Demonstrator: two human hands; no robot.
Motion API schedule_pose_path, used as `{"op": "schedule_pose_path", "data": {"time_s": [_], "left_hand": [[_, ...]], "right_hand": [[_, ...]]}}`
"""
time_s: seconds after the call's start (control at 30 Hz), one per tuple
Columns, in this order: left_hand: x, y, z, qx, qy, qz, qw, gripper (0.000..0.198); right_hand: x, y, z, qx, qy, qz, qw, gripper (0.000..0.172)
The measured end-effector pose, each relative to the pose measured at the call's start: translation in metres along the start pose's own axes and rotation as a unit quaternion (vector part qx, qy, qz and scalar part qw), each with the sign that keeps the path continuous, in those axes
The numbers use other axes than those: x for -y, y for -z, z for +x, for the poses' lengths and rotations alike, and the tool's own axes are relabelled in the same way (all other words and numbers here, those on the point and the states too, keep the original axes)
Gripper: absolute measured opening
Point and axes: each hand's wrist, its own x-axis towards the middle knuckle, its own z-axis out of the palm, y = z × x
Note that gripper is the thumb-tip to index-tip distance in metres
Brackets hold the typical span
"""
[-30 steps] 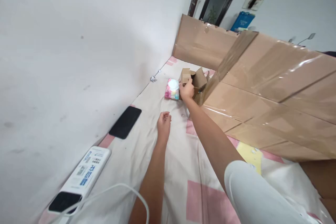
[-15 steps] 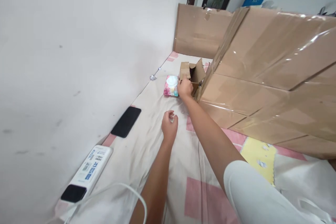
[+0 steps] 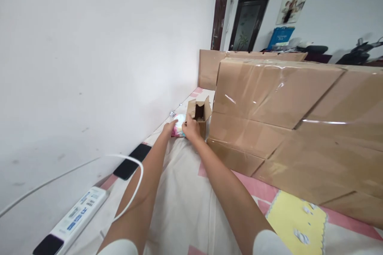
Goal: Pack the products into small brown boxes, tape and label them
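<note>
A small pack of wipes [image 3: 180, 126], white on top with pink and blue sides, lies on the bed sheet beside the wall. My left hand [image 3: 169, 128] grips its left edge, thumb over the top and the other fingers hidden. At its right edge my right hand [image 3: 191, 128] is closed, with the thumb side against the pack and the knuckles in front of the box. A small open cardboard box [image 3: 202, 126] stands just right of the pack, its flaps up and its inside dark. The right hand covers part of the box's front left corner.
A large taped cardboard panel [image 3: 269, 119] rises along the right. By the wall lie a black phone [image 3: 133, 161], a white power strip [image 3: 76, 215] and a crumpled silvery scrap [image 3: 172, 114]. A white cable [image 3: 139, 183] loops over my left forearm. The patterned sheet [image 3: 179, 191] is wrinkled.
My left hand has moved forward from the bare sheet to the left edge of the pack. My right hand stays by the pack and box. The view has tilted up.
</note>
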Motion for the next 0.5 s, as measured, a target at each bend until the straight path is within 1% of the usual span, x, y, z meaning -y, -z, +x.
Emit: {"op": "schedule_pose_path", "data": {"time_s": [0.07, 0.13, 0.23, 0.3, 0.33, 0.4, 0.43, 0.5], "left_hand": [[-0.003, 0.014, -0.013, 0.003, 0.044, -0.007, 0.999, 0.038], [-0.006, 0.035, -0.038, 0.009, 0.068, -0.033, 0.997, 0.038], [-0.007, 0.076, -0.092, 0.027, 0.059, -0.098, 0.993, 0.039], [-0.004, 0.107, -0.135, 0.02, 0.028, -0.145, 0.989, 0.042], [-0.002, 0.123, -0.157, 0.007, 0.011, -0.164, 0.986, 0.042], [0.001, 0.152, -0.197, -0.016, -0.018, -0.191, 0.981, 0.045], [0.001, 0.165, -0.215, -0.019, -0.029, -0.198, 0.98, 0.047], [-0.003, 0.188, -0.243, -0.01, -0.042, -0.203, 0.978, 0.05]], "right_hand": [[0.006, 0.006, -0.017, 0.018, 0.044, 0.013, 0.999, 0.056], [0.013, 0.017, -0.041, 0.03, 0.092, 0.021, 0.995, 0.057], [0.022, 0.045, -0.088, 0.042, 0.174, 0.019, 0.984, 0.061], [0.019, 0.067, -0.127, 0.045, 0.24, -0.004, 0.97, 0.065], [0.014, 0.079, -0.149, 0.042, 0.271, -0.018, 0.962, 0.066], [-0.004, 0.103, -0.197, 0.026, 0.305, -0.035, 0.952, 0.066], [-0.017, 0.116, -0.223, 0.019, 0.312, -0.026, 0.949, 0.067], [-0.044, 0.14, -0.275, 0.012, 0.3, -0.002, 0.954, 0.07]]}}
